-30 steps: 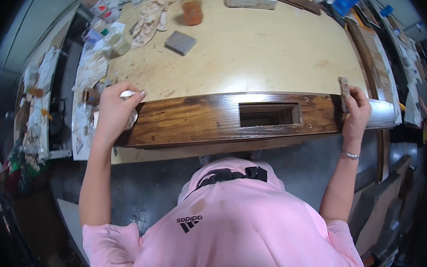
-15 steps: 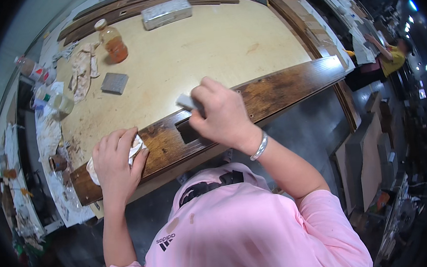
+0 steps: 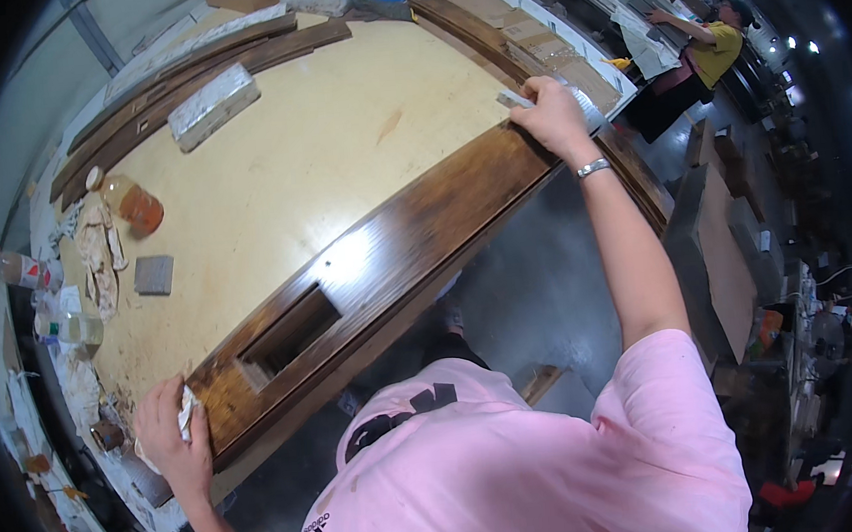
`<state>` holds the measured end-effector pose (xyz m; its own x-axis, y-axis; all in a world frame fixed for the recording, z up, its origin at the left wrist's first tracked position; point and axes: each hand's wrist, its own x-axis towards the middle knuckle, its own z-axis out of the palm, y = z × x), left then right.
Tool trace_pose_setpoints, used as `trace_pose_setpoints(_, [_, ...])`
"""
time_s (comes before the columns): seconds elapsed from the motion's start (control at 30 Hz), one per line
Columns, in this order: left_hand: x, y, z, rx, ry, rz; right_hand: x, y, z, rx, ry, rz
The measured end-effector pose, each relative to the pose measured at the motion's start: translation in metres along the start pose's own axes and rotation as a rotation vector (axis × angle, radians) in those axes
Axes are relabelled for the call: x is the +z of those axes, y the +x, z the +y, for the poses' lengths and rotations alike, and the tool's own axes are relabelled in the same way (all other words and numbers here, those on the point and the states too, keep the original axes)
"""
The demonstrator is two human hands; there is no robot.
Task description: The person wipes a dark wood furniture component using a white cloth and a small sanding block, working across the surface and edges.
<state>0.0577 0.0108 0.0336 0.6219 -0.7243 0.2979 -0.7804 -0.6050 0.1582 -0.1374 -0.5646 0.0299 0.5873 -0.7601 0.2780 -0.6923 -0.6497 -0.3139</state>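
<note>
A long dark-stained wooden plank (image 3: 414, 237) with a rectangular cut-out (image 3: 286, 335) lies along the near edge of a pale workbench (image 3: 316, 145). My left hand (image 3: 171, 436) rests on the plank's left end, closed on a crumpled white cloth (image 3: 186, 413). My right hand (image 3: 552, 116), a bracelet at the wrist, presses on the plank's far right end and grips a small grey sanding pad (image 3: 516, 101).
On the bench sit an amber bottle (image 3: 133, 204), a grey block (image 3: 153, 274), a foil-wrapped block (image 3: 212, 105), clear bottles (image 3: 66, 329) and more dark planks (image 3: 181, 80). Another person in a yellow top (image 3: 709, 49) works at the far right. Grey floor lies below me.
My right hand has slid from the middle of the plank, near the cut-out, out to its far right end. My left hand stays on the left end with the cloth.
</note>
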Motion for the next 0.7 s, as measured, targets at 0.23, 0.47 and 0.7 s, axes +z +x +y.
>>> trace_pose_setpoints(0.23, [0.017, -0.005, -0.01, -0.499, -0.167, 0.232, -0.019, 0.082, 0.137, 0.077, 0.07, -0.021])
trace_pose_setpoints(0.47, [0.05, 0.121, 0.191, -0.255, -0.359, -0.041, -0.024, 0.08, 0.163, -0.188, 0.658, -0.263])
trace_pose_setpoints(0.7, [0.071, 0.12, 0.203, -0.131, -0.043, -0.029, -0.042, 0.047, 0.198, -0.118, 0.748, -0.33])
